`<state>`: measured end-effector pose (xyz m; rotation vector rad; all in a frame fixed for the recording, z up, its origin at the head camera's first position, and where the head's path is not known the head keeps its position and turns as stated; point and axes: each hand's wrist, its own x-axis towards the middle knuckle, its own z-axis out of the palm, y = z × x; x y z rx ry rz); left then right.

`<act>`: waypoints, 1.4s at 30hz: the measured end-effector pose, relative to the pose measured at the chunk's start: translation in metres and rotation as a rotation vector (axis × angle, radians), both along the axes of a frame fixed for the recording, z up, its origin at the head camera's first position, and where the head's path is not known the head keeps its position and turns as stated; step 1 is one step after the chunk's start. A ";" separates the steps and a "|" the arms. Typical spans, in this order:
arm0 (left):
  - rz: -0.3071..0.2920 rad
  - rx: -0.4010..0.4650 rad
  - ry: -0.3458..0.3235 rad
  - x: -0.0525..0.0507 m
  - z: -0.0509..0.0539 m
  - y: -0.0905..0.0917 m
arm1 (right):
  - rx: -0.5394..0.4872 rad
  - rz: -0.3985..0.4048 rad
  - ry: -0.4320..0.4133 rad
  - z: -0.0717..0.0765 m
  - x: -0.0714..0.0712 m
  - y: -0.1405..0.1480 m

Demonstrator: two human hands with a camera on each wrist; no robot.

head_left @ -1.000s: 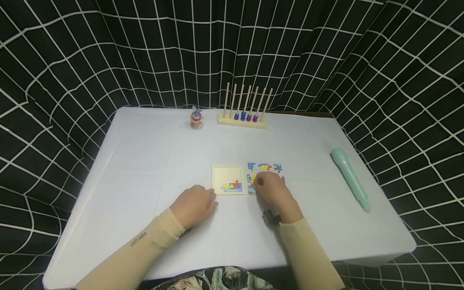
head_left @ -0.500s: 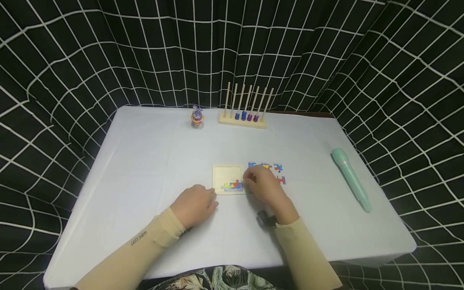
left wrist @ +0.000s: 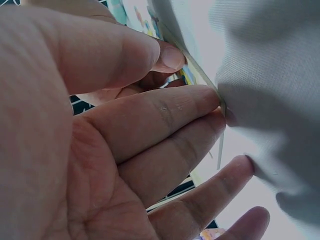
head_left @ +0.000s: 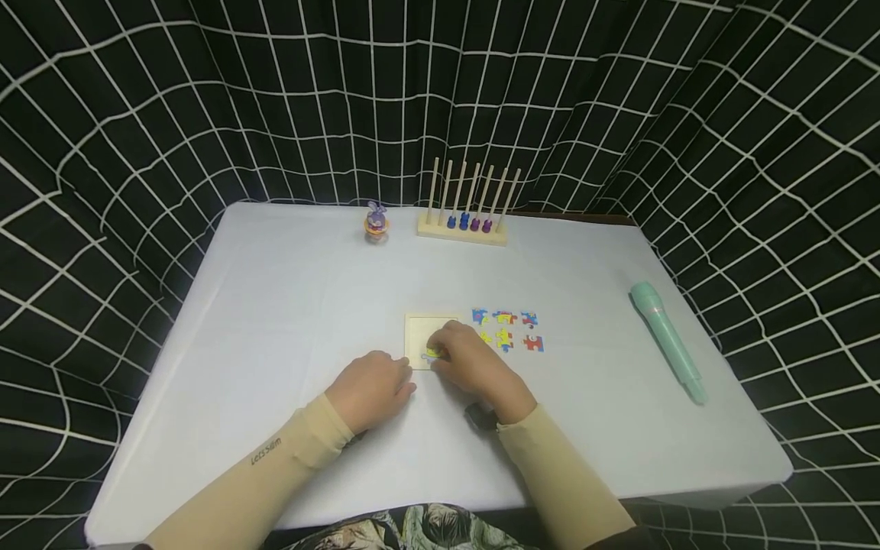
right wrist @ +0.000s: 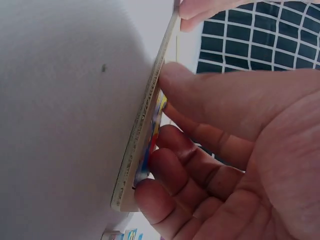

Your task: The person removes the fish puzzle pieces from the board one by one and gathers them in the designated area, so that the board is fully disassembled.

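Note:
A shallow wooden puzzle tray point(head_left: 416, 332) lies on the table in front of the person. My left hand point(head_left: 371, 391) rests at its lower left corner, fingers extended, two fingertips touching the tray edge in the left wrist view. My right hand point(head_left: 481, 370) reaches over the tray's lower right part with curled fingers. Between its thumb and fingers a yellow and blue puzzle piece point(head_left: 431, 354) shows. In the right wrist view the thumb meets the tray's edge point(right wrist: 142, 117) and the fingertips press on coloured pieces point(right wrist: 149, 150). The right hand hides most of the assembled part.
Several loose puzzle pieces point(head_left: 505, 317) lie right of the tray. A wooden peg abacus point(head_left: 462, 229) with blue and purple beads stands at the back, a small purple rabbit toy point(head_left: 376, 221) left of it. A mint-green microphone-shaped object point(head_left: 667, 340) lies far right.
My right hand has moved left from the loose pieces to over the tray. The left hand stays at the tray's corner.

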<state>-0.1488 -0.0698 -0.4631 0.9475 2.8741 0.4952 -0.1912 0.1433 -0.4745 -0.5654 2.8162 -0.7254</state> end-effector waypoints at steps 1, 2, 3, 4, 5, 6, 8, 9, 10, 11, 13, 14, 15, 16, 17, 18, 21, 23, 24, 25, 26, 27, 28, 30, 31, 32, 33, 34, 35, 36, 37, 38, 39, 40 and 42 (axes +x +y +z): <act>0.000 -0.004 0.002 0.000 0.001 0.000 | -0.002 -0.006 -0.004 0.000 0.000 0.000; 0.001 -0.006 0.003 0.000 0.001 0.000 | -0.002 -0.011 -0.007 0.000 0.000 -0.001; 0.001 -0.011 0.005 0.000 0.001 0.000 | -0.001 -0.015 -0.012 0.001 0.000 -0.001; 0.002 -0.013 0.005 0.000 0.001 0.000 | -0.001 -0.021 -0.018 0.001 0.000 -0.002; 0.003 -0.017 0.004 0.000 0.001 0.001 | -0.002 -0.030 -0.028 0.001 0.000 -0.002; 0.004 -0.022 0.002 0.000 0.001 0.001 | -0.004 -0.039 -0.036 0.001 0.000 -0.002; 0.003 -0.025 0.001 0.000 0.001 0.001 | -0.014 -0.056 -0.048 0.001 0.000 -0.003; 0.002 -0.027 0.001 0.000 0.000 0.001 | -0.022 -0.064 -0.054 0.000 0.000 -0.003; 0.001 -0.026 0.000 0.000 0.000 0.001 | -0.032 -0.071 -0.055 0.000 0.001 -0.003; 0.000 -0.025 0.001 0.000 0.000 0.001 | -0.042 -0.074 -0.054 -0.001 0.001 -0.002; -0.003 -0.026 -0.002 0.000 0.000 0.001 | -0.064 -0.075 -0.040 -0.003 0.001 -0.001; -0.005 -0.026 -0.005 0.000 0.000 0.001 | -0.075 -0.074 -0.033 -0.003 0.002 -0.001; -0.005 -0.026 -0.010 0.000 0.000 0.001 | -0.087 -0.077 -0.027 -0.004 0.002 0.000; -0.005 -0.025 -0.014 0.000 0.000 0.001 | -0.106 -0.087 -0.023 -0.004 0.002 0.002; -0.005 -0.026 -0.016 0.000 0.001 0.001 | -0.129 -0.098 -0.023 -0.004 0.002 0.004; -0.005 -0.029 -0.018 -0.001 0.001 0.001 | -0.154 -0.117 -0.026 -0.002 0.002 0.008; -0.003 -0.027 -0.021 -0.001 0.001 0.001 | -0.230 -0.197 -0.047 0.007 0.002 0.026; -0.006 -0.024 -0.019 0.000 0.002 0.001 | -0.245 -0.257 -0.061 0.015 0.003 0.044; -0.006 -0.022 -0.019 0.000 0.002 0.001 | -0.244 -0.288 -0.070 0.019 0.004 0.054; -0.007 -0.021 -0.021 0.000 0.002 0.001 | -0.234 -0.317 -0.081 0.022 0.005 0.064; -0.009 -0.019 -0.021 0.000 0.002 0.001 | -0.217 -0.342 -0.096 0.024 0.007 0.074; -0.008 -0.016 -0.020 0.000 0.002 0.001 | -0.192 -0.363 -0.105 0.026 0.008 0.083; -0.008 -0.015 -0.020 0.000 0.003 0.001 | -0.173 -0.386 -0.124 0.027 0.010 0.090; -0.005 -0.018 -0.026 0.000 0.003 0.001 | -0.139 -0.425 -0.170 0.026 0.012 0.102; -0.004 -0.018 -0.027 0.000 0.003 0.001 | -0.122 -0.436 -0.191 0.025 0.014 0.106; -0.003 -0.019 -0.029 0.000 0.003 0.001 | -0.115 -0.442 -0.210 0.023 0.015 0.109; -0.002 -0.020 -0.031 0.000 0.003 0.001 | -0.113 -0.453 -0.229 0.021 0.016 0.111; -0.004 -0.023 -0.032 0.000 0.002 0.001 | -0.117 -0.456 -0.244 0.019 0.017 0.111; -0.005 -0.023 -0.034 -0.001 0.002 0.001 | -0.119 -0.455 -0.253 0.017 0.018 0.112; -0.004 -0.021 -0.033 -0.001 0.002 0.002 | -0.123 -0.454 -0.255 0.016 0.019 0.111; -0.005 -0.022 -0.033 -0.001 0.002 0.002 | -0.125 -0.456 -0.257 0.015 0.020 0.110; -0.006 -0.023 -0.033 -0.001 0.002 0.002 | -0.125 -0.460 -0.255 0.013 0.020 0.110; -0.006 -0.023 -0.032 -0.001 0.002 0.002 | -0.120 -0.462 -0.250 0.013 0.021 0.109; -0.006 -0.023 -0.031 -0.001 0.002 0.003 | -0.113 -0.464 -0.244 0.012 0.021 0.108; -0.006 -0.021 -0.032 -0.001 0.003 0.003 | -0.098 -0.472 -0.237 0.011 0.021 0.106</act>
